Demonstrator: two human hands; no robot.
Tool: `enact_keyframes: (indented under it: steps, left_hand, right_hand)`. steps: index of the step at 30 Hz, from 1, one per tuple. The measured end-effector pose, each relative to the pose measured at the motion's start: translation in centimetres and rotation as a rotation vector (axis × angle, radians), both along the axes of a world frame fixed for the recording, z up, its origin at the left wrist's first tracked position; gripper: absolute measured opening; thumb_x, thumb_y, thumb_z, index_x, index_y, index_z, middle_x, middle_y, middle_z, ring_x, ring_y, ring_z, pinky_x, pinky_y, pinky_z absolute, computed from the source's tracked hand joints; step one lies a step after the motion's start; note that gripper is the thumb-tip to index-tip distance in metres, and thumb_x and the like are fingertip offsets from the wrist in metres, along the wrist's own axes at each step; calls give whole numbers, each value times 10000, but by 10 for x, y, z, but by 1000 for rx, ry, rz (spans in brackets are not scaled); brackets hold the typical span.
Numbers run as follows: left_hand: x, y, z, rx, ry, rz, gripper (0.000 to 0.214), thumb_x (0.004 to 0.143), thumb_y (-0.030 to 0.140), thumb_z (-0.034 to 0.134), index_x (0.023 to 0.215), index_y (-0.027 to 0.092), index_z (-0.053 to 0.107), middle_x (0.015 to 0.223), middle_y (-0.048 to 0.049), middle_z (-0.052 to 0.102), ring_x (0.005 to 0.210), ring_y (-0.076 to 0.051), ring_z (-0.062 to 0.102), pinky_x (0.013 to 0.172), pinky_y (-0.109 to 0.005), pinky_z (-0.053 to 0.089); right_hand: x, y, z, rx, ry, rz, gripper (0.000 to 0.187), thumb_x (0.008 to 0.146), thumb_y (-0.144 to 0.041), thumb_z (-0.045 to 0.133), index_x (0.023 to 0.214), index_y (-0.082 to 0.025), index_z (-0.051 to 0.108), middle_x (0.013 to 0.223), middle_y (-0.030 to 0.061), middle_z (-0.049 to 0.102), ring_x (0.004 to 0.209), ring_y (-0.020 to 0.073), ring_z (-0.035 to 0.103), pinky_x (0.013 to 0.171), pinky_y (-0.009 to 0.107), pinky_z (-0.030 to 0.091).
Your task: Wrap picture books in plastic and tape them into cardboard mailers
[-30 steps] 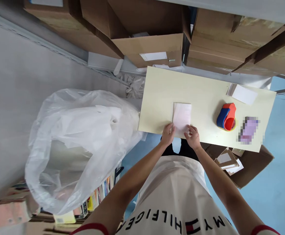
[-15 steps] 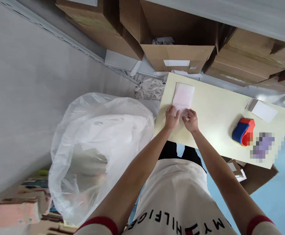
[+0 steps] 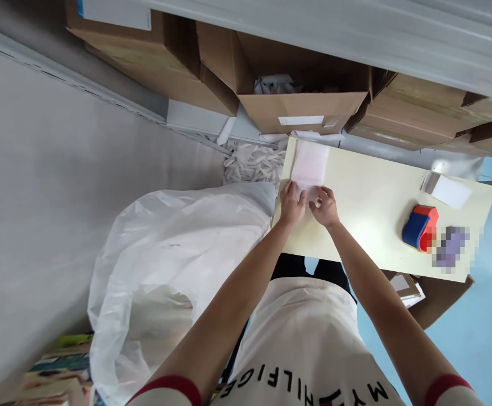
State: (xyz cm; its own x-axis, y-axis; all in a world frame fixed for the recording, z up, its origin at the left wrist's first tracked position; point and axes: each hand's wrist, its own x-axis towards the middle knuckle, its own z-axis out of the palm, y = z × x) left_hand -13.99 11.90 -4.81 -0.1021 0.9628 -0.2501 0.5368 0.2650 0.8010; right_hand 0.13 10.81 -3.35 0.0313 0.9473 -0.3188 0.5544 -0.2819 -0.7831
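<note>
Pale pink paper [image 3: 310,162] lies at the left end of the counter [image 3: 368,192], left hand [image 3: 291,205] and right hand [image 3: 326,207] at its near corners; whether either grip grasps it, I cannot tell. A tape dispenser [image 3: 415,228] sits well apart, rightward.

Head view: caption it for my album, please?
Left hand and right hand at a pale pinkish sheet on a cream table.
</note>
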Motion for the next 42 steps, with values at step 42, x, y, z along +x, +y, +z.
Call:
enact_keyframes:
  steps: [42]
  left_hand:
    - [-4, -377, 172, 37, -162, 828, 490, 790, 513, 613, 1137, 170, 653, 1123, -122, 710, 947, -258, 679, 867, -389, 538]
  right_hand:
    - [-29, -179, 118, -23, 526, 915, 420, 765, -578, 624, 912, -192, 699, 877, 108, 752, 784, 246, 701, 737, 382, 571]
